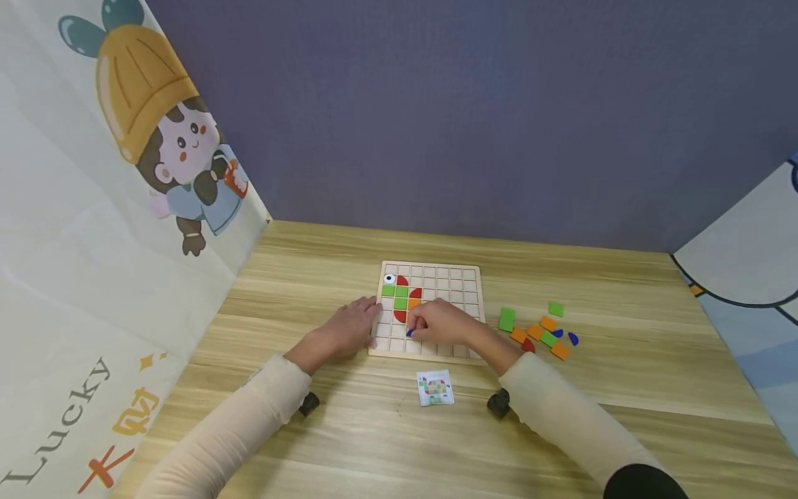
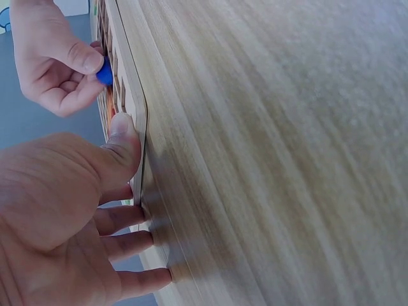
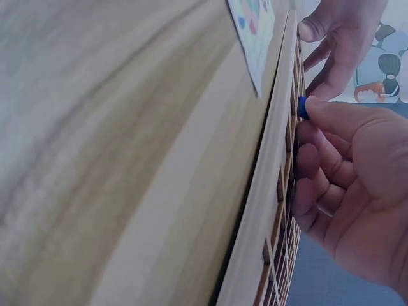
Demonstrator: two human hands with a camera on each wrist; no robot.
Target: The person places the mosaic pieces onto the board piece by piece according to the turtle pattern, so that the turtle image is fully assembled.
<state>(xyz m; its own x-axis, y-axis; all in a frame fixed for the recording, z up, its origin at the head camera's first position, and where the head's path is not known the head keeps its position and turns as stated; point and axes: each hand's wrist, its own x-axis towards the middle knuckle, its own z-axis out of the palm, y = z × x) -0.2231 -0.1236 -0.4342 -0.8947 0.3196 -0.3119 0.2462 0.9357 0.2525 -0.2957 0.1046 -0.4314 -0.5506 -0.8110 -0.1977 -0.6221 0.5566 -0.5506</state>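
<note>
A wooden grid board [image 1: 460,275] lies on the table, its upper left cells filled with a round eye tile [image 1: 389,278], green square tiles [image 1: 401,297], red quarter-round tiles [image 1: 400,316] and an orange tile [image 1: 414,303] partly covered by fingers. My right hand [image 1: 442,321] is over the board and pinches a small blue half-round tile [image 2: 104,71] between thumb and finger, close over a lower left cell. At the board's left edge rests my left hand [image 1: 350,326]. Its thumb touches the rim in the left wrist view, with the other fingers extended along the side, fingertips at the table.
Right of the board lie loose tiles: green [image 1: 507,319], orange [image 1: 560,351], red [image 1: 528,344] and blue [image 1: 573,339]. A printed pattern card [image 1: 435,388] lies in front of the board. A dark blue-grey wall [image 1: 467,138] stands behind the table, with a printed sheet [image 1: 93,263] at left.
</note>
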